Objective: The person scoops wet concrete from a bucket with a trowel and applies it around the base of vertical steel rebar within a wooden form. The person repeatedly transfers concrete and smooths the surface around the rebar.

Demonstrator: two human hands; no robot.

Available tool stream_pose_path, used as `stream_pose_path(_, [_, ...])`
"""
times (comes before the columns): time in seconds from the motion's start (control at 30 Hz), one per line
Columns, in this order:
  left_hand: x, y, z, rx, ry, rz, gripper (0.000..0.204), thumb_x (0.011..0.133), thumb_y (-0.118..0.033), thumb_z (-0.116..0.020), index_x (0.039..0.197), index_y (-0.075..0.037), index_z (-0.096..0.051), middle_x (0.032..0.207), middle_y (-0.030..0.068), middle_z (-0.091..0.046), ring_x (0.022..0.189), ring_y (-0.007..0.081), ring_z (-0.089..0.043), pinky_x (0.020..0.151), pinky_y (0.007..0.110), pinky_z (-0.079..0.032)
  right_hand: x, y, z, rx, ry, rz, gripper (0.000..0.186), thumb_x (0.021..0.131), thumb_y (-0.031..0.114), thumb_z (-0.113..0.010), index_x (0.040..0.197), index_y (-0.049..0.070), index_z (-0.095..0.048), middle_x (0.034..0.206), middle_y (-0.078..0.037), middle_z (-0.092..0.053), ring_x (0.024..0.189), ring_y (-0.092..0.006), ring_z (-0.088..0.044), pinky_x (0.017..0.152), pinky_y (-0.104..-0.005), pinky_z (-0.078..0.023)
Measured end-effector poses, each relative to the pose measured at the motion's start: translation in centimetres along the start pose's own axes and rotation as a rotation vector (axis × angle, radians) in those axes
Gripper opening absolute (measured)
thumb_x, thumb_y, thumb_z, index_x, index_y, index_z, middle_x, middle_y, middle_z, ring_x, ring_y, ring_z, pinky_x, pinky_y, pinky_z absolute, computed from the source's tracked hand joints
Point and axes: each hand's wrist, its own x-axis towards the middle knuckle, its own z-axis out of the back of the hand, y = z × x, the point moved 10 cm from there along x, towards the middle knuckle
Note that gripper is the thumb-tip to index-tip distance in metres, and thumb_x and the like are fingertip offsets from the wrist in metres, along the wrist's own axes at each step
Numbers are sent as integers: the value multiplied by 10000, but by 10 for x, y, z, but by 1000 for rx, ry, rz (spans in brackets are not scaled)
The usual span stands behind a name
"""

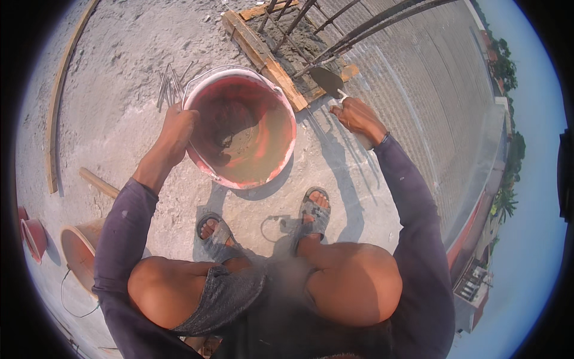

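A red bucket [207, 119] tilts toward me above the concrete, its inside smeared with grey mortar [244, 139]. My left hand [179, 128] is closed on the left side of its rim. To the right, my right hand [357, 118] wraps round the handle of a trowel [326, 81]. The trowel's blade lies at the right corner of a wooden form [263, 57]. Wet-looking mortar [286, 36] fills this form, and steel reinforcing bars [365, 27] rise out of it.
Bent wires [170, 87] lie beside the bucket. A long timber strip [60, 99] and a short wood piece [98, 182] lie left. Another bucket [75, 251] and small red containers [34, 238] sit lower left. A ridged surface [418, 78] stretches right, toward an edge.
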Motion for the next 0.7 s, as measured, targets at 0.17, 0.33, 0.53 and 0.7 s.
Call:
stream_pose_path(0.17, [-1,23,37,-139,-26,-102,339,832,-14,-509,1137,62,-636,903,61,-611,802,155,-566,741,306,-479,-76,1,13,15,-9,-273,517,1015,396,-581,1037,-108,-691,925,-311,-706,876,-471,-695,794,-545,-505])
stream_pose_path(0.33, [-23,42,51,-458,-69,-106,395,801,27,-486,1176,56,-605,921,47,-588,787,141,-554,751,327,-508,-118,15,3,-221,0,-362,459,1033,345,-560,1027,-98,-680,1000,-297,-713,895,-457,-706,795,-537,-538])
stream_pose_path(0.53, [-29,41,67,-349,-160,-103,458,837,17,-470,1284,74,-552,1019,94,-593,877,175,-595,817,362,-525,-78,17,-5,-473,-119,-73,257,1021,214,-554,1011,-16,-669,953,-196,-694,859,-372,-714,744,-480,-564])
stream_pose_path(0.7, [-35,27,76,-250,-217,-63,437,829,-12,-483,1253,64,-560,990,74,-580,868,163,-577,795,338,-515,-54,-56,36,-430,-11,84,333,1016,318,-621,1022,-15,-623,1008,-204,-685,929,-375,-708,783,-486,-565])
